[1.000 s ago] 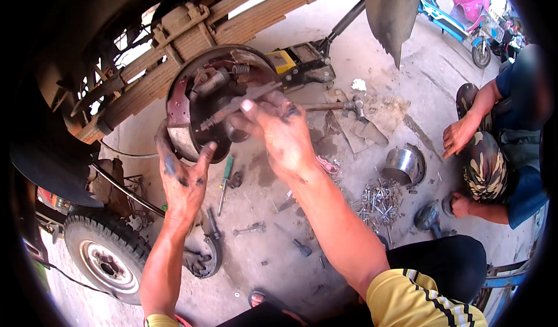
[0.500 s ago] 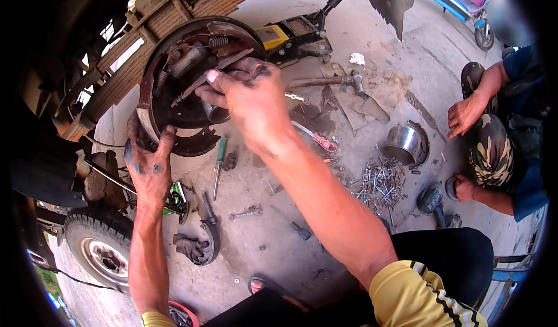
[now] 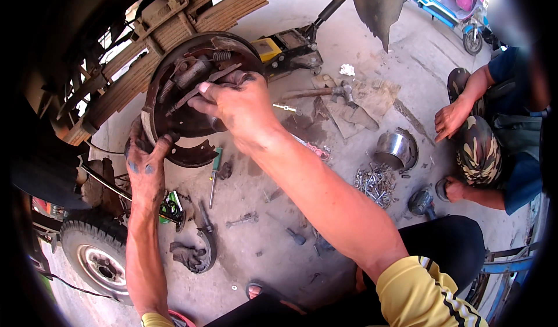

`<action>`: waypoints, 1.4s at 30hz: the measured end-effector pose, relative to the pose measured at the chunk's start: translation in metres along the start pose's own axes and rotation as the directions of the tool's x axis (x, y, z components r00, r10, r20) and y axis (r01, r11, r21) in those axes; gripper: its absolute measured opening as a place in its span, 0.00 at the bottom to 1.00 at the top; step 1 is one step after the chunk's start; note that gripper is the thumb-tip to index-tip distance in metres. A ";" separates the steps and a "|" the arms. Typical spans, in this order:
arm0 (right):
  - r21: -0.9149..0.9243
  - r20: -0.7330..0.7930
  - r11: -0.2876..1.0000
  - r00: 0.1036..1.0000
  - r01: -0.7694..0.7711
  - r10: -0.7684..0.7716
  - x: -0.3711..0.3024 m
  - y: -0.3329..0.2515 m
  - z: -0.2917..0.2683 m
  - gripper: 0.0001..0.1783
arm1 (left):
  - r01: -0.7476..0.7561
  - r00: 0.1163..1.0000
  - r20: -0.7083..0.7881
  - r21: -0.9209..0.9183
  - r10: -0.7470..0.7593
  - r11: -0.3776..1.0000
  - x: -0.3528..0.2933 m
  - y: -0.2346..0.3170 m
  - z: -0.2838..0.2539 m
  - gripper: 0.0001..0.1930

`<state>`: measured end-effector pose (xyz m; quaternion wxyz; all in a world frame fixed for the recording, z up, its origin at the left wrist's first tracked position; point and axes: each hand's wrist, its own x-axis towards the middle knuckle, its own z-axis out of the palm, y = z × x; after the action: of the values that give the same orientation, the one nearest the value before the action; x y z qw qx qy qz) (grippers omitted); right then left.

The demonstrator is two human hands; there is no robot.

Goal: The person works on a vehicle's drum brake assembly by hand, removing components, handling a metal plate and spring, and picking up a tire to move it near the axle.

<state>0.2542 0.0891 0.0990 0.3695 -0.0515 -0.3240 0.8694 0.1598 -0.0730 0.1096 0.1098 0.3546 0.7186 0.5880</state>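
My left hand (image 3: 146, 167) is closed round the lower end of a curved brake shoe (image 3: 147, 121), thumb on its inner side. The shoe lies along the left edge of a round, dark drum brake backing plate (image 3: 189, 122). Between the thumb and fingers of my right hand (image 3: 241, 109) is a narrow, flat metal bar (image 3: 187, 98), slanting across the front of the plate. Its lower left end points toward the shoe; I cannot tell whether they touch. Above the bar sit a greyish cylinder (image 3: 195, 74) and a coil spring (image 3: 221, 55). Grease blackens both hands.
Leaf springs (image 3: 125, 80) run behind the plate, near a floor jack (image 3: 290, 48). On the floor lie a green-handled screwdriver (image 3: 214, 170), a hammer (image 3: 325, 91), a bolt pile (image 3: 376, 183) and a metal drum (image 3: 393, 151). A co-worker's hand (image 3: 449, 120) is at right.
The whole view has shifted slightly. Both my hands keep their grips, and the bar still slants across the plate. The co-worker's upper hand now has a finger extended downward.
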 end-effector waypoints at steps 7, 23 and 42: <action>-0.023 -0.061 1.000 0.998 0.015 -0.016 -0.002 0.002 0.009 0.11 | 0.029 0.999 0.032 -0.056 -0.028 0.998 0.004 -0.008 -0.006 0.30; -0.264 -0.129 0.936 0.970 -0.233 0.206 0.001 -0.016 0.020 0.07 | -0.058 0.995 -0.083 -0.051 0.054 0.997 0.017 0.001 0.003 0.25; -0.476 -0.117 0.758 0.887 -0.446 0.448 0.027 -0.030 -0.003 0.09 | 0.020 0.984 -0.176 -0.091 -0.035 0.996 0.023 -0.005 0.006 0.26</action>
<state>0.2545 0.1245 0.1186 0.1257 -0.2171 -0.5125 0.8212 0.1443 -0.0541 0.1093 0.0689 0.2856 0.7036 0.6470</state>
